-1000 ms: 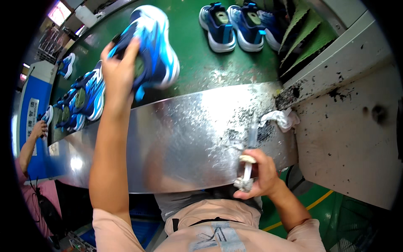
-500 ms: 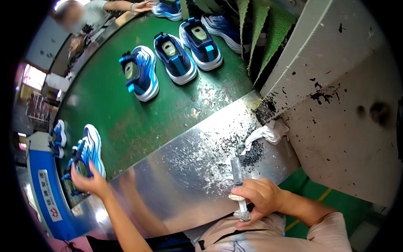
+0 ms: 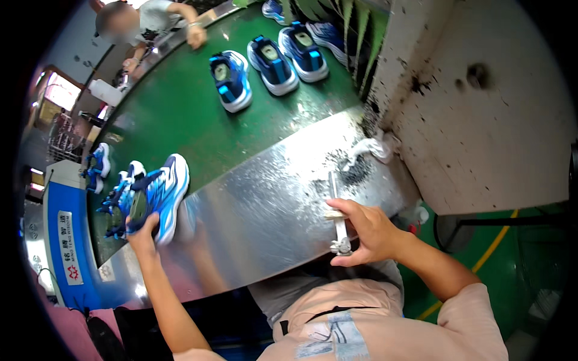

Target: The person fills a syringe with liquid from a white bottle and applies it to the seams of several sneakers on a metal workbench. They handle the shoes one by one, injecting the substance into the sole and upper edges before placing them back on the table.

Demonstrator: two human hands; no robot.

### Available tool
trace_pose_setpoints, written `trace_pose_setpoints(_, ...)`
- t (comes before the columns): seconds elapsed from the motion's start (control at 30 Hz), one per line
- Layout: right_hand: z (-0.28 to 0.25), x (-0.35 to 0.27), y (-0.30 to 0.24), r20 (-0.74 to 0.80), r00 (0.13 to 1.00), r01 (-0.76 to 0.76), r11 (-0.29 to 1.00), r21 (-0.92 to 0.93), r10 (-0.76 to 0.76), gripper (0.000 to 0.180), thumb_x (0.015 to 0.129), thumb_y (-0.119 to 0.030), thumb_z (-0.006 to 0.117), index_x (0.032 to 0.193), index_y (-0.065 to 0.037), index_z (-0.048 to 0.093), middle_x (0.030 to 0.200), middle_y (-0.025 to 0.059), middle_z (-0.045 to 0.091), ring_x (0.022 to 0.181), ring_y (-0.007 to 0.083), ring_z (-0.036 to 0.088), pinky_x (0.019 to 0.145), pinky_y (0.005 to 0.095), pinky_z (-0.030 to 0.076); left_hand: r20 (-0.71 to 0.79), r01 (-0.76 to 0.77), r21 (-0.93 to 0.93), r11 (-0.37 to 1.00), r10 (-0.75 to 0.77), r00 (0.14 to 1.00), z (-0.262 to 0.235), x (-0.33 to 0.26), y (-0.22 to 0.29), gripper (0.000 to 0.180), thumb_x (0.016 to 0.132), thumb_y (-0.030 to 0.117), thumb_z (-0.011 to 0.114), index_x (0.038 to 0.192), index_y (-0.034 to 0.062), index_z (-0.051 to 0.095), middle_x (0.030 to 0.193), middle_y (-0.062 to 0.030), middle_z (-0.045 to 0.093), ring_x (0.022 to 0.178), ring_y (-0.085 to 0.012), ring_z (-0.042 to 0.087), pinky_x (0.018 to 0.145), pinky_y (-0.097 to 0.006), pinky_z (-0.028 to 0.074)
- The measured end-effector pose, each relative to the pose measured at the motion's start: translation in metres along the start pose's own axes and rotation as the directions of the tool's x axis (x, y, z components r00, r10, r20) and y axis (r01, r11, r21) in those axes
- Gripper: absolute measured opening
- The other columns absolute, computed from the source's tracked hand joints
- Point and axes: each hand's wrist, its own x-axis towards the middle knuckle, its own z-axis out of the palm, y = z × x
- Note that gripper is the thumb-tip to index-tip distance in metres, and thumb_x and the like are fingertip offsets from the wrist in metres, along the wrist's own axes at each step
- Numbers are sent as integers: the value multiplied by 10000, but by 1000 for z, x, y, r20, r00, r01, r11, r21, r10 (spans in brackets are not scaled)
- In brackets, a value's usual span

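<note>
At nine o'clock, the left hand was clamped on the heel of a blue and white sneaker, which lay at the near edge of the green conveyor belt where it met the shiny metal desk. Just to its left, at the same clock position, more blue sneakers crowded the belt edge. To lift that shoe well, I judged the grip should stay firm at the heel, with the toe raised free of its neighbours before it was drawn over the metal.

Toward twelve o'clock, three blue sneakers stood in a row on the belt, openings up, well apart from the held one. A co-worker's hand rested at the belt's far rim, at eleven o'clock.

Near centre, drifting to four o'clock, the right hand was closed around a slim metal tool, tip pointing away over the desk; keeping it clear of the shoe's upper seemed wise. At two o'clock a soiled white rag lay beside dark specks. No bin, box or tray showed clearly, so nothing could be said of contents.
</note>
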Motion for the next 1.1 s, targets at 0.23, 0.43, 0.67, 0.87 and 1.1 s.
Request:
trace_pose_setpoints(0.23, -6, -51, -33, 250, 925, -372, 812, 449, 286, 955, 646, -515, 812, 1353, -63, 356, 1071, 104, 562, 900, 214, 592, 764, 319, 485, -192, -66, 71, 995, 79, 978, 44, -195, 2, 704, 730, 62, 783, 1310, 24, 386, 1168, -93, 535, 999, -201, 562, 890, -330, 466)
trace_pose_setpoints(0.43, -22, -24, -25, 200, 864, -334, 229, 914, 462, 937, 679, -553, 777, 1372, -108, 330, 1051, 53, 531, 802, 63, 489, 580, 164, 392, 494, -684, 334, 649, 497, 713, -22, -145, 91, 886, 574, 468, 850, 1251, 1, 520, 1275, -180, 513, 1217, -324, 475, 1035, -439, 361)
trace_pose_setpoints(0.67, -13, -12, -38, 143, 873, -411, 546, 731, 466, 769, 726, -273, 747, 1343, -83, 328, 1057, 68, 535, 883, 103, 523, 675, 209, 452, 938, -761, 117, 638, 180, 296, 49, -69, 111, 567, 472, 191, 865, 987, 38, 682, 920, -154, 680, 862, -303, 661, 783, -349, 521)
trace_pose_setpoints(0.87, -3, -22, -40, 163, 866, -488, 730, 478, 472, 858, 680, -376, 813, 1328, -61, 347, 1029, 38, 516, 919, 111, 504, 798, 257, 442, 664, -842, -10, 539, 633, 398, 35, -178, 75, 355, 614, 129, 742, 953, 37, 688, 949, -113, 688, 930, -276, 671, 846, -381, 536)
trace_pose_setpoints(1.1, -10, 46, -121, 357, 816, -562, 477, 676, 455, 1032, 630, -749, 684, 1303, -40, 352, 871, 91, 531, 658, 76, 435, 522, 176, 347, 546, -840, 79, 536, 682, 487, 34, -239, 59, 145, 794, 92, 648, 920, 78, 720, 973, -78, 707, 967, -220, 675, 874, -347, 528)
